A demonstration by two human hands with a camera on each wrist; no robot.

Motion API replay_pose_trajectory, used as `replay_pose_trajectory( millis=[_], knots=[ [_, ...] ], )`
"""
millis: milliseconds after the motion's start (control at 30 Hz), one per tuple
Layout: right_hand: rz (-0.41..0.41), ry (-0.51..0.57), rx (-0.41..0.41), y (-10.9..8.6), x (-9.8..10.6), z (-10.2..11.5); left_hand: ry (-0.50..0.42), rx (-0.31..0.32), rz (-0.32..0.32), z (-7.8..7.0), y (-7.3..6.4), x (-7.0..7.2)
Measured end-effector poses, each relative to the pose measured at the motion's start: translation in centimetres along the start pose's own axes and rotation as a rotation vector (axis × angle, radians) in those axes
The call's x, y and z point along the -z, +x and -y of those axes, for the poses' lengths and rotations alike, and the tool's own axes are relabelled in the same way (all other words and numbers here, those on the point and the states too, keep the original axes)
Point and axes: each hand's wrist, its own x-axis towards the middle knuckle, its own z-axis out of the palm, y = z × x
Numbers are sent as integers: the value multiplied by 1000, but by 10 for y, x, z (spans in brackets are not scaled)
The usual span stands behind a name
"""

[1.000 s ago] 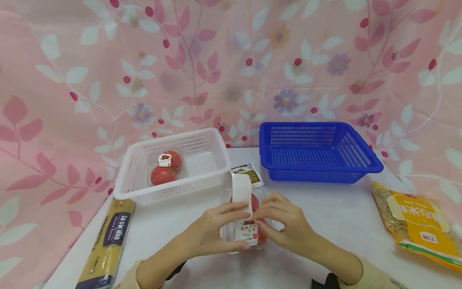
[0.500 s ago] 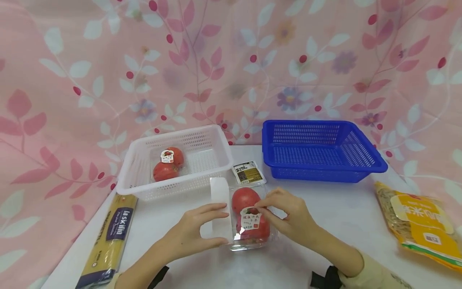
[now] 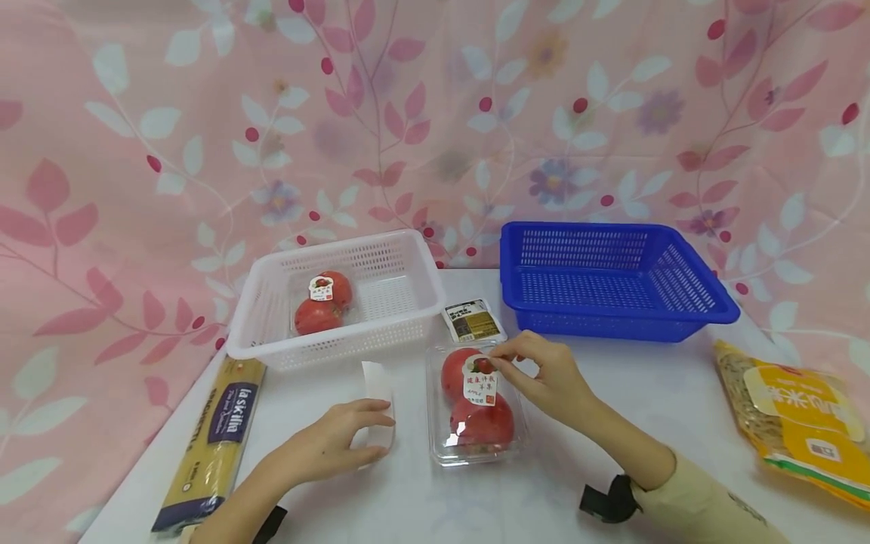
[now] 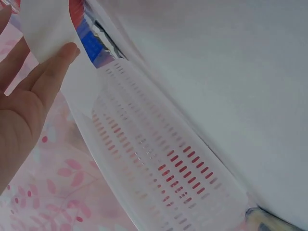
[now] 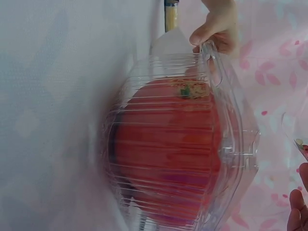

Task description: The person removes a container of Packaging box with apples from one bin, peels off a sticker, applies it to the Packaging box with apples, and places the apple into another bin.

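My left hand (image 3: 333,446) holds a white paper strip (image 3: 376,384) between thumb and fingers, left of a clear plastic box (image 3: 443,452). The strip (image 4: 45,26) also shows in the left wrist view. Two red tomatoes (image 3: 484,425) lie in the closed box on the table. With thumb and index finger, my right hand (image 3: 553,378) pinches the upper right edge of a white label (image 3: 479,387) with a tomato picture and writing. In the right wrist view, the label (image 5: 303,146) is apart from the box lid, near the fingers.
A white basket (image 3: 340,344) holds another tomato box (image 3: 319,316). Right of it stands a blue basket (image 3: 605,323). A small dark-gold-labelled packet (image 3: 474,322) lies between them. Spaghetti (image 3: 211,446) is at left, a yellow bag (image 3: 795,423) at right.
My left hand has drawn the white strip away leftward, off the box. The label has come away from the strip and stays in my right hand above the tomatoes.
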Motion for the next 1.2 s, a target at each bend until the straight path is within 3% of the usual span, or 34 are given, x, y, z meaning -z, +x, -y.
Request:
replay_pose_trajectory(
  millis=[167,467,600,700,767,833,933,1067,1133,1200],
  knots=[
    [6,-37,-36,0,-2,-7,2,55,39,13,-2,2],
    [61,-26,-84,0,-7,-17,74,365,105,20,-12,1],
    [92,-14,-68,1,-7,-19,100,412,126,21,-15,3],
    [117,-9,-64,2,-8,-20,118,400,131,20,-15,6],
    [141,-1,-78,2,-7,-21,141,356,108,18,-13,8],
    [168,9,-94,2,-7,-22,181,273,58,14,-9,8],
    [198,23,-101,1,-7,-24,273,82,-70,3,0,8],
    [224,28,-76,2,-9,-30,347,-231,-268,-16,17,6],
    [239,30,-55,2,-10,-33,348,-363,-328,-25,27,5],
    [253,36,-31,3,-12,-36,356,-453,-353,-33,37,5]
  ],
)
